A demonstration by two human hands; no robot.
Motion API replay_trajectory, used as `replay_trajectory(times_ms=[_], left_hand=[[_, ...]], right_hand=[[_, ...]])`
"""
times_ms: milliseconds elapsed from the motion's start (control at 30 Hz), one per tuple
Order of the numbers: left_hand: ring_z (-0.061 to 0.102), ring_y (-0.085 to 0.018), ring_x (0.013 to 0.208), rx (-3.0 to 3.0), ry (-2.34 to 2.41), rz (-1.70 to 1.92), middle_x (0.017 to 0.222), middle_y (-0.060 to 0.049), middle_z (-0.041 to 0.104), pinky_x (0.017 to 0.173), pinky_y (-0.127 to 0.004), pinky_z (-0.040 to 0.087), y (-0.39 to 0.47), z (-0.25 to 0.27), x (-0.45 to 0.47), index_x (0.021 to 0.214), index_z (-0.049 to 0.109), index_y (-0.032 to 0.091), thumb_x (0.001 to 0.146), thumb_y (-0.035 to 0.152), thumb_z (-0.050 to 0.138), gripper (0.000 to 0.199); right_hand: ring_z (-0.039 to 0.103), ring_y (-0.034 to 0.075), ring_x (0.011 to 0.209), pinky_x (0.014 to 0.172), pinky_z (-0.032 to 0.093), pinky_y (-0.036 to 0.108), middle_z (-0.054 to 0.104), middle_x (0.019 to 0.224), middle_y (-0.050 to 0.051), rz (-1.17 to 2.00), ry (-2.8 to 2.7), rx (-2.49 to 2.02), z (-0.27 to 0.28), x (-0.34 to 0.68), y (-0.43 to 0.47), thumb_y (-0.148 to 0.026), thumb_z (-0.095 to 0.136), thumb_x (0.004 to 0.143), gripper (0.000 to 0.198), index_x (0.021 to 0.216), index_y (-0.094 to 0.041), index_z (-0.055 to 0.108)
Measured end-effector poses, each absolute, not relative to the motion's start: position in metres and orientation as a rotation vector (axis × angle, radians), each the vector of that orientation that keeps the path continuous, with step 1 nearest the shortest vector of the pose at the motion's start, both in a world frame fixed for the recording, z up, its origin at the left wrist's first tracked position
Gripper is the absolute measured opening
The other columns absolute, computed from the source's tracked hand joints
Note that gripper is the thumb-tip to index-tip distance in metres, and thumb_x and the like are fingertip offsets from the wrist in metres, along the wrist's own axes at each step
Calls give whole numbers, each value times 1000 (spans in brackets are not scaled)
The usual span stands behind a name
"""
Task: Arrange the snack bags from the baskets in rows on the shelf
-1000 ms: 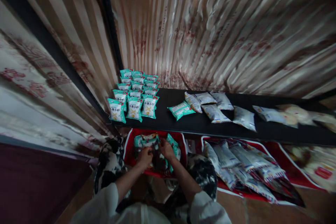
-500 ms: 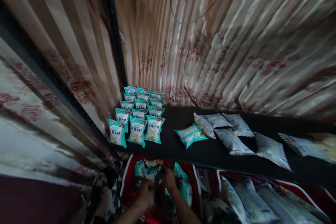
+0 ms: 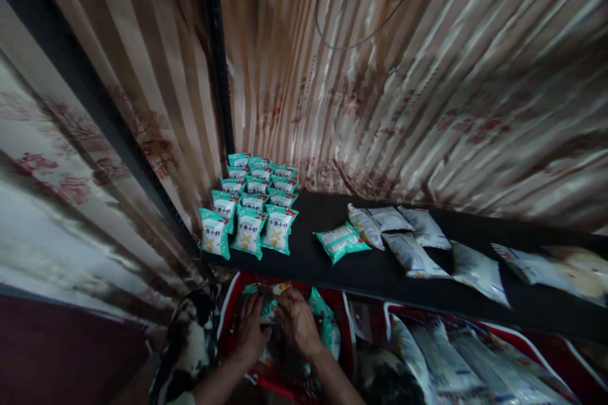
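Both my hands are down in a red basket of teal snack bags, directly below the shelf edge. My left hand lies along the left side of a teal snack bag, its fingers stretched forward and close together. At the bag's right side, my right hand has its fingers bent over it. The bag shows between the hands, which seem to hold it from both sides; the fingertips are partly hidden. Another teal bag leans at the basket's right, and an orange-brown packet edge shows behind my hands.
On the black shelf, upright teal bags stand in rows at the left. One teal bag lies flat near silvery bags. A second red basket holds silvery bags. A dark post and curtain enclose the shelf.
My hands have moved from close together over the bag's middle to its two sides, with the left fingers straightened. The view has shifted slightly. The bags on the shelf have stayed put.
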State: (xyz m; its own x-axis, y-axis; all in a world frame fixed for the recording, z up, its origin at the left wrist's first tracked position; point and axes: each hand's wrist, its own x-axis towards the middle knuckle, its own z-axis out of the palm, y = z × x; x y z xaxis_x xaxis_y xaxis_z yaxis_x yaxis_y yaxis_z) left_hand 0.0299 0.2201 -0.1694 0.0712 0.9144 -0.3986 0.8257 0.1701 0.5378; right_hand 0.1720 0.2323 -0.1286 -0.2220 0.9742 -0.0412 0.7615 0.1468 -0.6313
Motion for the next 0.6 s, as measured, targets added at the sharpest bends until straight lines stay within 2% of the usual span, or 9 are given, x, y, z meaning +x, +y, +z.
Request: replay_trajectory(times_ms=[167,300,467,600], left_hand=[[39,-25,133,1666,1674,373,139,-9,50,113,-37,25,211,-161,20,128,53,15,68,17,57,60],[53,-26,120,1655,1590,563,123,-10,63,110,-43,29,206,-149,15,116,61,19,68,25,60,48],[55,-26,119,1526,1619,631,126,-13,61,104,-37,38,206,-132,13,121,57,14,71,29,57,52],[54,-24,120,1423,1592,648,129,-14,59,102,-33,39,206,-117,12,126,52,12,75,31,54,55]], right_hand=[[59,21,90,81,47,31,63,90,7,722,-2088,-1608,-101,176,221,-18,53,83,24,98,-22,72],[59,22,96,86,48,33,64,98,8,676,-1982,-1579,-90,179,213,-24,52,84,28,106,-23,68],[58,25,105,94,47,40,64,111,11,481,-1678,-1608,-93,185,203,-37,51,85,39,119,-21,60],[53,29,117,101,42,45,60,123,16,479,-1484,-1669,-100,187,197,-49,53,81,55,124,-15,56]])
